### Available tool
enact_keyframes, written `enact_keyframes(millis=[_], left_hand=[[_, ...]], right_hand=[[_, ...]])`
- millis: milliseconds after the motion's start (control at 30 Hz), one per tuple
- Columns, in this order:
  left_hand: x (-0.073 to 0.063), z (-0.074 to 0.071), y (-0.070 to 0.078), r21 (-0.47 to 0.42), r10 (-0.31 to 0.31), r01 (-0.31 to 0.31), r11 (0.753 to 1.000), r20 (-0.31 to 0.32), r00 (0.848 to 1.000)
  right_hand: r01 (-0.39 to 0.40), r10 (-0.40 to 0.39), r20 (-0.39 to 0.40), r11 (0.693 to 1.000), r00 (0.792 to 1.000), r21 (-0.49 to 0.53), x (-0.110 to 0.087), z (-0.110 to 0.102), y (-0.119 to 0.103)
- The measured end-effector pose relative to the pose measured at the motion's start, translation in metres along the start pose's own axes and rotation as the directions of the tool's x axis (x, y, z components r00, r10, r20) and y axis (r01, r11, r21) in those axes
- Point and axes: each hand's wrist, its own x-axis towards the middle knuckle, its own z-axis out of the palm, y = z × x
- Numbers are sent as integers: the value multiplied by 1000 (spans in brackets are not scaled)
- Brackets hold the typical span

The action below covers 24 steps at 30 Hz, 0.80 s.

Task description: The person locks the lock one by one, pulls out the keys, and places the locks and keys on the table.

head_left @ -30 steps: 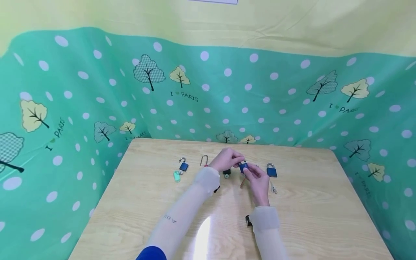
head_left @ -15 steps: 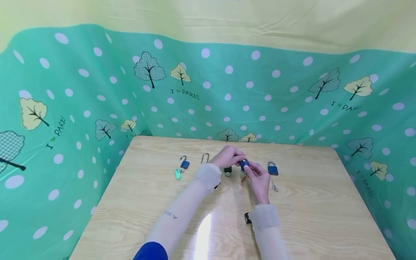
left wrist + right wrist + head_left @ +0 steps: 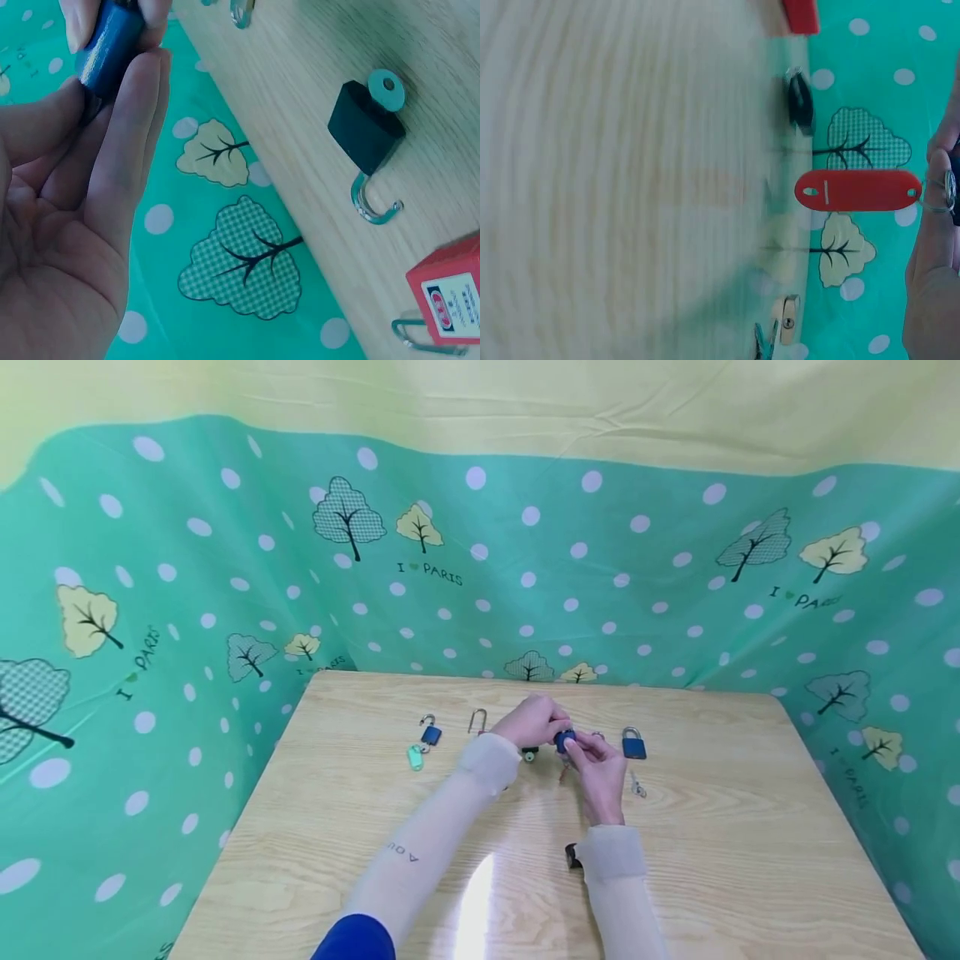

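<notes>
Had small blue metal padlock (image 3: 111,49) right of centre in head view, up between both hands. Pinched it with left hand (image 3: 531,722), thumb bent in against it, one long finger nearly straight alongside; pinched it with right hand (image 3: 602,774) too, thumb on near face. Couldn't see right hand's far fingers. Had flat red plastic tag (image 3: 859,190) on thin metal ring (image 3: 950,190) at right of right wrist view, next to that hand.

Read as mid-step: probably working lock body against shackle or key. Couldn't tell locked from unlocked. Judged next move to call for steady body grip, pressing or turning with other hand.

Further out, saw black padlock (image 3: 366,129), hooked shackle swung open, upper right of left wrist view; red padlock (image 3: 455,289), white label, lower right. In head view, saw open blue padlock (image 3: 431,736) by mint-green tag (image 3: 416,757) left of centre, square blue padlock (image 3: 633,747) and silver key (image 3: 637,785) at right. Spotted no containers, just loose items on pale wooden table (image 3: 720,843).
</notes>
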Motion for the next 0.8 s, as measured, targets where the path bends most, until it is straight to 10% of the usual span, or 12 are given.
enact_keyframes(millis=[800], left_hand=[[6, -4, 1, -377, -81, 92, 922, 47, 996]], right_hand=[[-100, 100, -4, 995, 995, 4, -3, -11, -3]])
